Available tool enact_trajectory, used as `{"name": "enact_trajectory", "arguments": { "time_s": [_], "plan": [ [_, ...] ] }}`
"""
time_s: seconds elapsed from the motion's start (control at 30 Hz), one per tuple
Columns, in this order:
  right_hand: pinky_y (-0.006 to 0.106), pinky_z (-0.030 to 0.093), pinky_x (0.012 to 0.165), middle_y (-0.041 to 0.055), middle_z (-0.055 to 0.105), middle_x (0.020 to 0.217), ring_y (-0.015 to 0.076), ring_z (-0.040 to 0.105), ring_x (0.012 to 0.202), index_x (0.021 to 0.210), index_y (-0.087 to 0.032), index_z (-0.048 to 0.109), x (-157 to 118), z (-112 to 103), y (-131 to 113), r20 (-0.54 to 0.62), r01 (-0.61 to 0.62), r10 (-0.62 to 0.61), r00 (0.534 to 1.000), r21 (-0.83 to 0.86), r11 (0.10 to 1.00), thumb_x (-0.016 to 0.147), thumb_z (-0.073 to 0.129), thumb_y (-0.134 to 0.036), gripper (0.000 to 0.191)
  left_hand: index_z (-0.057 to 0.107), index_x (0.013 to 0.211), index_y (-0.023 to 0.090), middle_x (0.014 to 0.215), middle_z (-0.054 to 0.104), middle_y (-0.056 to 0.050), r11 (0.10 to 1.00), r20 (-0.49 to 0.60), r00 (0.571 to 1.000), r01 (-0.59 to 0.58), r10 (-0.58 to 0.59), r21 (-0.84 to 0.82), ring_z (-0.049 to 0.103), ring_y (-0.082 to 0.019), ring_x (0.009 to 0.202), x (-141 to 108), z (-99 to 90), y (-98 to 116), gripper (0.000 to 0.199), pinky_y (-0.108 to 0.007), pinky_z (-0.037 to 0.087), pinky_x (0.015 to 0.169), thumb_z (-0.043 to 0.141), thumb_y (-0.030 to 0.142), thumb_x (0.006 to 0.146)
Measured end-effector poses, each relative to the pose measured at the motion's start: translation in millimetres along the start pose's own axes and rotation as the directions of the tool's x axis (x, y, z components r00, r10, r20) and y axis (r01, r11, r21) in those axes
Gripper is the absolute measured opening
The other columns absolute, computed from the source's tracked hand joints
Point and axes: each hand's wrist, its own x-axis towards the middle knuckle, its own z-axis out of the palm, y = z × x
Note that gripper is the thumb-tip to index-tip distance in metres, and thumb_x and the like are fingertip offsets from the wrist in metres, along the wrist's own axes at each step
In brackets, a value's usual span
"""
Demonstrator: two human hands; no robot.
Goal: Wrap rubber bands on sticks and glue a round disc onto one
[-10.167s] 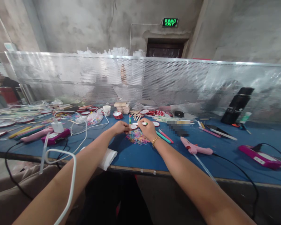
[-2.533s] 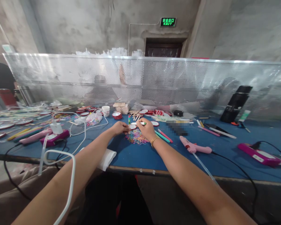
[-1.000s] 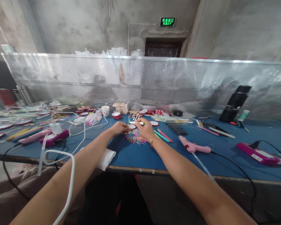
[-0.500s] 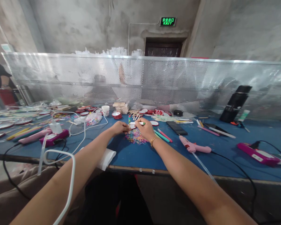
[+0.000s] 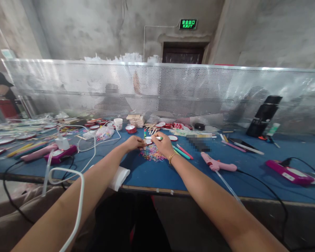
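Note:
Close together over the middle of the table are my two hands, both closed. My left hand (image 5: 135, 143) pinches the lower end of a small upright stick (image 5: 145, 133) with green and pale bands. Held sideways in my right hand (image 5: 163, 144) is a white marker pen (image 5: 157, 138) with a green end; its other end meets the stick, though I cannot tell whether they touch. Beneath them lies a pile of colourful small rubber bands (image 5: 153, 154). Green and pink pens (image 5: 183, 152) rest just right of my right hand.
A pink glue gun (image 5: 216, 163) with its cord lies at right, near a purple power strip (image 5: 290, 173). A pixelated dark phone (image 5: 198, 144) is behind it. White cable (image 5: 82, 189) loops across my left arm. A paper cup (image 5: 118, 124) and wooden sticks (image 5: 136, 120) stand behind.
My hands, the stick and the marker pen stay almost still. At far left, another person's arm has shifted slightly over the red container.

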Motion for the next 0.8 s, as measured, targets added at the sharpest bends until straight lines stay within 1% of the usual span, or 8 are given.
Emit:
{"name": "enact_trajectory", "arguments": {
  "time_s": [0.2, 0.3, 0.5, 0.63, 0.8],
  "plan": [
    [0.023, 0.039, 0.061, -0.0020, 0.062, 0.067, 0.0130, 0.053, 0.061, 0.070, -0.020, 0.059, 0.3, 0.9, 2.3, 0.005, 0.007, -0.007, 1.000, 0.003, 1.000, 0.081, 0.050, -0.033, 0.020, 0.069, 0.058, 0.011, 0.054, 0.064, -0.003, 1.000, -0.004, 1.000, -0.008, 0.008, 0.012, 0.049, -0.008, 0.047, 1.5, -0.4, -2.5, 0.030, -0.021, 0.034, 0.046, 0.081, 0.039, 0.055],
    [0.023, 0.039, 0.061, -0.0021, 0.062, 0.067, 0.0130, 0.054, 0.062, 0.071, -0.020, 0.059, 0.3, 0.6, 1.7, 0.002, 0.010, -0.010, 1.000, 0.003, 1.000, 0.082, 0.050, -0.033, 0.020, 0.068, 0.056, 0.011, 0.054, 0.064, -0.003, 1.000, -0.008, 1.000, -0.004, 0.003, -0.011, 0.049, -0.008, 0.047, 0.4, 0.4, -1.0, 0.031, -0.021, 0.035, 0.046, 0.082, 0.038, 0.054],
    [0.023, 0.039, 0.061, -0.0019, 0.062, 0.067, 0.0132, 0.054, 0.061, 0.070, -0.020, 0.059, 0.8, -0.5, -0.3, 0.002, 0.012, -0.012, 1.000, -0.004, 1.000, 0.082, 0.049, -0.034, 0.021, 0.068, 0.055, 0.011, 0.052, 0.062, -0.002, 1.000, 0.000, 1.000, -0.022, 0.022, -0.004, 0.048, -0.008, 0.047, -1.0, 0.4, 1.2, 0.027, -0.022, 0.034, 0.047, 0.080, 0.036, 0.056],
    [0.024, 0.039, 0.060, -0.0019, 0.063, 0.067, 0.0134, 0.053, 0.061, 0.071, -0.020, 0.059, 0.7, -0.4, 0.2, -0.008, -0.004, 0.004, 1.000, -0.020, 1.000, 0.081, 0.049, -0.034, 0.020, 0.068, 0.057, 0.011, 0.050, 0.059, -0.002, 1.000, -0.011, 1.000, -0.014, 0.015, 0.022, 0.047, -0.008, 0.046, -1.2, -0.3, 1.3, 0.027, -0.022, 0.031, 0.046, 0.079, 0.037, 0.059],
    [0.023, 0.038, 0.061, -0.0023, 0.060, 0.064, 0.0130, 0.052, 0.061, 0.068, -0.020, 0.058, 0.8, -1.6, 0.0, -0.044, -0.002, -0.001, 0.999, -0.057, 0.998, 0.081, 0.050, -0.032, 0.019, 0.068, 0.058, 0.011, 0.051, 0.060, -0.002, 1.000, -0.014, 1.000, -0.010, 0.010, 0.004, 0.047, -0.008, 0.046, -1.5, -0.4, 1.5, 0.029, -0.022, 0.030, 0.045, 0.079, 0.038, 0.057]
  ]
}}
